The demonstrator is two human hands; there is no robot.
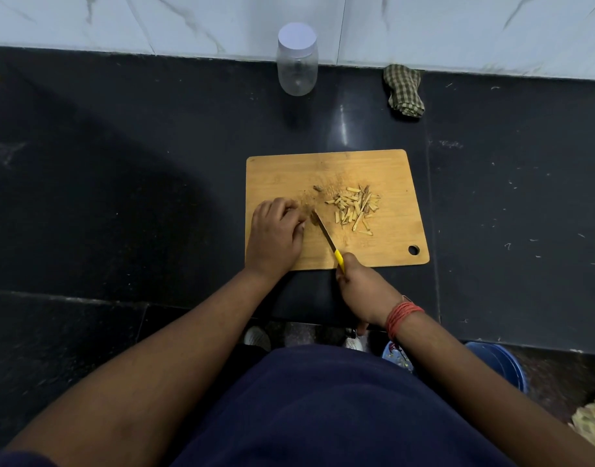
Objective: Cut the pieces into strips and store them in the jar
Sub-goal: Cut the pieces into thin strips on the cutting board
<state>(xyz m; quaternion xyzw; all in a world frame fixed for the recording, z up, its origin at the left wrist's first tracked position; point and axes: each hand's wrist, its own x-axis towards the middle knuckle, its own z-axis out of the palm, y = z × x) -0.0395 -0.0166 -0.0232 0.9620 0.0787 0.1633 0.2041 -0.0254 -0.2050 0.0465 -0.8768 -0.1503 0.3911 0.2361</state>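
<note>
On the rectangular wooden cutting board (pixel 383 170), the left hand (pixel 276 235) curls its fingers (pixel 298 219) over a small brown piece (pixel 313 218), just touching the blade of the yellow-handled knife (pixel 326 237). The right hand (pixel 360 286) grips the handle. Pale cut strips (pixel 355 208) lie just right of the blade, and the clear, white-lidded plastic jar (pixel 296 60) stands well apart on the black surface (pixel 154 146).

a dark, glossy tabletop (pixel 121 163) runs up to a pale marble-patterned wall (pixel 458 28) at its far edge. a crumpled green checked cloth (pixel 403 90) lies on the tabletop against that far edge, right of the middle. below the near edge, on the right, a blue bucket (pixel 501 365) stands on the floor, and a pale woven thing (pixel 592 423), too cropped to identify, shows at the picture's right edge.
</note>
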